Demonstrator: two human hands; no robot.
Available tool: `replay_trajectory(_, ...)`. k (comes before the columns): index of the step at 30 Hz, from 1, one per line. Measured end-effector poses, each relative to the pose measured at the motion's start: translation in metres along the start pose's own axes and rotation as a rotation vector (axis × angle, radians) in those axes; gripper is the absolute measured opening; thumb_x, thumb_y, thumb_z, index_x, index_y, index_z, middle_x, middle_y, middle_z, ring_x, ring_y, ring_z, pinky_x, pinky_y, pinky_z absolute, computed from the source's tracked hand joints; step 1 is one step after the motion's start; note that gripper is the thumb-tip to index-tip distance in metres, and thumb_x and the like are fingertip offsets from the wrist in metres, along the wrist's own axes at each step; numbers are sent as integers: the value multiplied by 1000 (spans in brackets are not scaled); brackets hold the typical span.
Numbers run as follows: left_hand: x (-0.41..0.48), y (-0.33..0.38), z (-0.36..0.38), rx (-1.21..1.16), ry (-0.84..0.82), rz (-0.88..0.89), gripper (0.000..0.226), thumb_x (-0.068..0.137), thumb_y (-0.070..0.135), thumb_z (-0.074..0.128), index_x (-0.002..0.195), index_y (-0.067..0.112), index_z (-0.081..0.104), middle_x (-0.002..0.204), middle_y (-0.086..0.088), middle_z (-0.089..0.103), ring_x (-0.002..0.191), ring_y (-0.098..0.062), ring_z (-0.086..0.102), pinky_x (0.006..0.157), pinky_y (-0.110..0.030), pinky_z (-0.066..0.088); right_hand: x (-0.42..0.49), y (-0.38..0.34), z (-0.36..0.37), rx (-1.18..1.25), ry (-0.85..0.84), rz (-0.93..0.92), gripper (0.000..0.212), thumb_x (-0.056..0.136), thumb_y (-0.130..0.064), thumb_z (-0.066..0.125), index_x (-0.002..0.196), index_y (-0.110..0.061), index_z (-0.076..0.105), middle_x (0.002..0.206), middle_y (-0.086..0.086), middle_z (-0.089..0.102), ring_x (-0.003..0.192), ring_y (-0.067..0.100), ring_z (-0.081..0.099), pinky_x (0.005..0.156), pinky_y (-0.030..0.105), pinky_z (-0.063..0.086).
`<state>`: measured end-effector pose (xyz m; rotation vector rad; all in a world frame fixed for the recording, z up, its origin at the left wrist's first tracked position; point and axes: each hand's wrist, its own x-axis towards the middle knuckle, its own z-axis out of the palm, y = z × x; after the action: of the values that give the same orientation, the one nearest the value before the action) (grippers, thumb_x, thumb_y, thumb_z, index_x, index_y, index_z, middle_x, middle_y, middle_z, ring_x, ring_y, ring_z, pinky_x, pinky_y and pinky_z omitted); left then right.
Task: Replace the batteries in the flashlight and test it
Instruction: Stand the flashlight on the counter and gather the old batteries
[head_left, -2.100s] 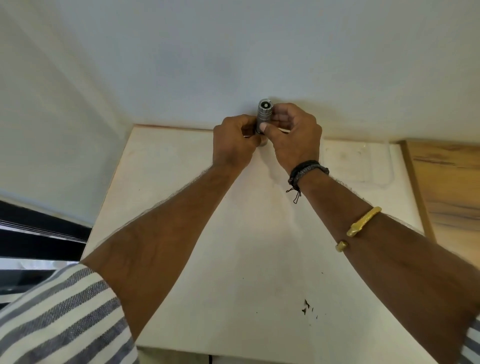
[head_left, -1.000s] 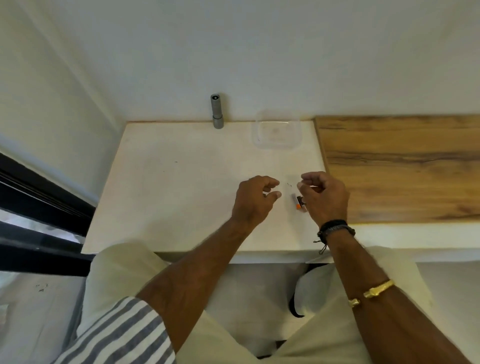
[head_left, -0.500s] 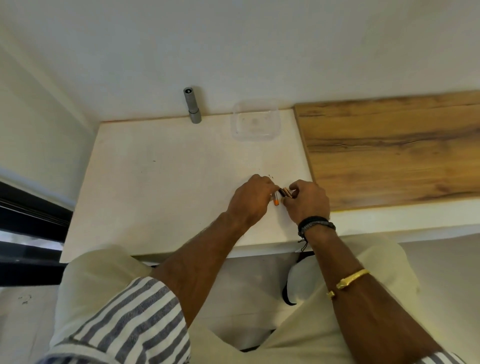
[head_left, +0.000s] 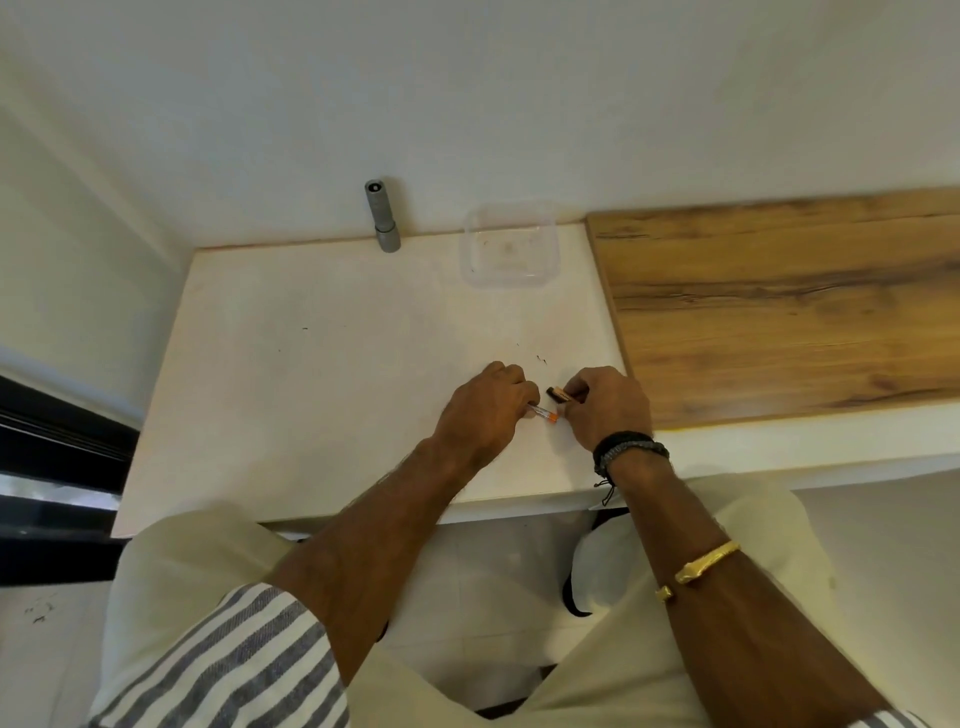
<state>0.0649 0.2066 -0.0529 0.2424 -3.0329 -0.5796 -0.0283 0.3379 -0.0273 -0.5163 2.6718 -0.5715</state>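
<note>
Two cylindrical batteries (head_left: 545, 414) (head_left: 561, 395) pinched: left hand (head_left: 480, 415), right hand (head_left: 608, 410).

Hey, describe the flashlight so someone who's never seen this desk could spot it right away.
Find the white tabletop, left of the wooden board. At its far edge, against the wall, stands the flashlight, to the left of a clear plastic container. It is the only grey cylinder there, standing upright on end.
</note>
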Motion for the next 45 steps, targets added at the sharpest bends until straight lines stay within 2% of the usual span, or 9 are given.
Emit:
replay_trajectory(5,3,-5,3,-30,-10,-27,21,99,20,56,115,17,68,110,-3,66,98,-18,53,84,-35,52,0,-7,-1,-105,-5,-24,13,91,-23,72,103,-20,76,101,4,74,95,25,69,82,37,59)
replay_trajectory(13,25,-26,-34,-39,204,-22,13,95,23,62,99,15,71,90,-2,62,81,-11,41,64,-33,48,37,-36,-21,4,33,-177,9,94,-20,67,101,-19,73,103,2,70,87,19,60,74,31,47)
replay_trajectory(17,56,-39,-72,15,268,-58,15,96,27,59,101,19,71,93,-1,61,84,-11,42,65,-27,39,74,-75,-47,-5,101,-282,8,93,-21,68,100,-19,73,106,3,70,94,22,62,79,34,51)
replay_trajectory(21,90,-51,-96,28,350,-137,16,95,30,61,102,21,73,97,-1,60,92,-18,51,68,-35,48,115,-108,-64,-76,135,-354,10,94,-22,66,101,-21,72,108,2,70,98,23,64,81,33,50)
replay_trajectory(24,115,-63,-101,47,349,-200,17,93,32,65,103,22,74,98,-1,58,93,-18,51,71,-35,50,141,-122,-64,-136,136,-378,15,95,-18,63,106,-20,72,110,3,71,99,25,64,86,38,54)
replay_trajectory(28,140,-83,-93,59,335,-283,16,89,36,69,100,26,74,98,0,55,89,-17,52,66,-29,44,170,-131,-54,-177,89,-364,16,95,-20,65,108,-20,72,107,4,72,94,25,65,81,37,56)
replay_trajectory(31,149,-87,-88,52,332,-377,12,84,33,75,94,26,75,100,0,55,88,-18,55,65,-31,48,185,-135,-47,-229,60,-363,16,93,-17,65,106,-21,73,103,6,72,89,27,65,77,35,55)
replay_trajectory(38,162,-87,-80,56,301,-371,10,85,24,76,93,18,77,108,-7,55,99,-25,54,81,-42,52,202,-136,-34,-362,18,-374,21,91,-15,65,111,-19,71,103,8,71,88,31,66,70,34,51)
replay_trajectory(45,165,-91,-71,-41,344,-444,9,82,16,73,90,20,72,99,0,54,91,-19,56,61,-30,43,197,-131,-34,-321,78,-342,26,91,-12,65,116,-20,70,116,9,69,103,33,66,82,37,53)
